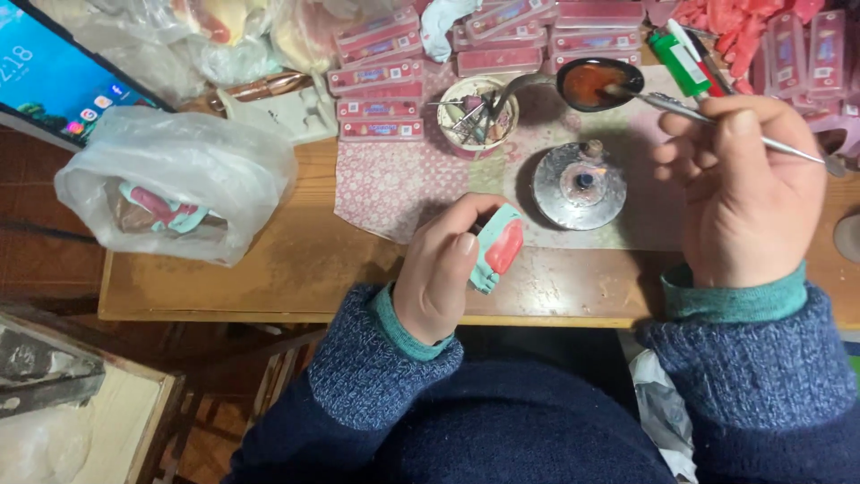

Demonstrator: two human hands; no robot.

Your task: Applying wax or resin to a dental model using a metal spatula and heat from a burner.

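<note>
My left hand (441,273) grips a small teal block with a red wax shape (498,251) on it, held just above the wooden table's front edge (296,315). My right hand (743,188) holds a thin metal tool (663,103) like a pen. Its tip dips into a dark spoon of molten reddish wax (587,82). Below the spoon stands a small round metal burner (580,186) on a patterned cloth (394,184).
A white plastic bag (175,179) with teal and red pieces lies at the left. Pink flat boxes (381,85) are stacked behind, beside a cup of tools (477,115). A tablet screen (54,76) is at far left, green lighters (681,63) at the back right.
</note>
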